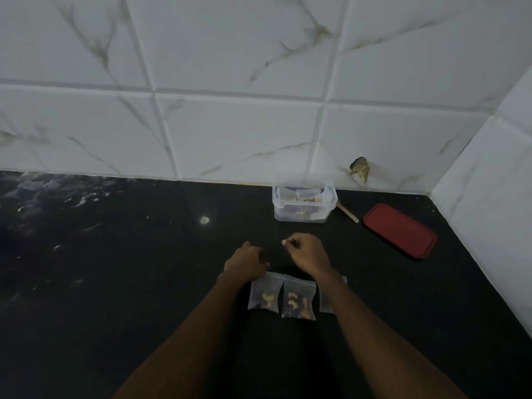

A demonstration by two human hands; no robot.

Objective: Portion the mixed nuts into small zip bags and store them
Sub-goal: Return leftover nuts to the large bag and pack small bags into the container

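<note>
While both my forearms reach fwd over the table point(129, 283), L hand point(246, 264) & R hand point(309, 253) sit knuckles-up, fingers curled; whether either grip holds a nut I cannot tell. Left zip bag point(264, 295) & mid zip bag point(298, 302), nuts inside, lie betw. forearms; nut tub point(303, 208) by wall point(230, 125).

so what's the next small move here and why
Probably lower the left hand onto the nearest filled zip bag and carry it to the open clear container. Three bags lie in a row under the hands, nuts show in two, and the container's red lid lies off beside it.
</note>
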